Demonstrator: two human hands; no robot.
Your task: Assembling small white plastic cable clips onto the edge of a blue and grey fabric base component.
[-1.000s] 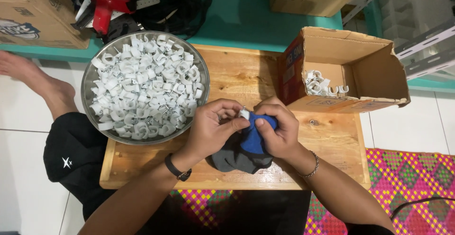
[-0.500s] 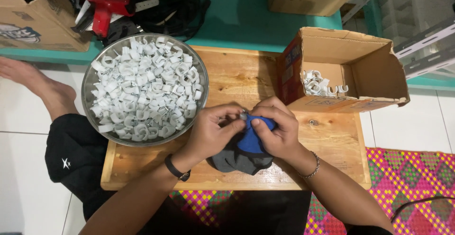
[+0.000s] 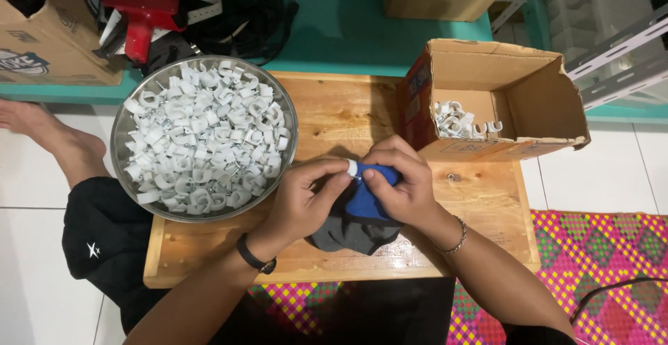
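Observation:
My left hand [image 3: 305, 199] and my right hand [image 3: 403, 186] meet over the middle of a low wooden table [image 3: 348, 108]. Between them they pinch a small white plastic clip [image 3: 352, 168] against a blue and dark grey cloth [image 3: 362, 213], which bunches under both hands and rests on the table. The left fingertips hold the clip; the right hand grips the blue part of the cloth. A round metal bowl [image 3: 132, 126] heaped with several white clips stands at the table's left. An open cardboard box [image 3: 536, 101] lying at the right holds a few more clips [image 3: 456, 121].
A bare foot [image 3: 49, 132] and a black-clad knee [image 3: 101, 240] lie left of the table on white tiles. Behind are a teal shelf, cardboard boxes [image 3: 42, 45], a red tool [image 3: 139, 11] and black cables. A pink patterned mat [image 3: 598, 275] lies at the lower right.
Both hands stay together over the cloth; the fingers have shifted slightly around the white clip. Nothing else has moved.

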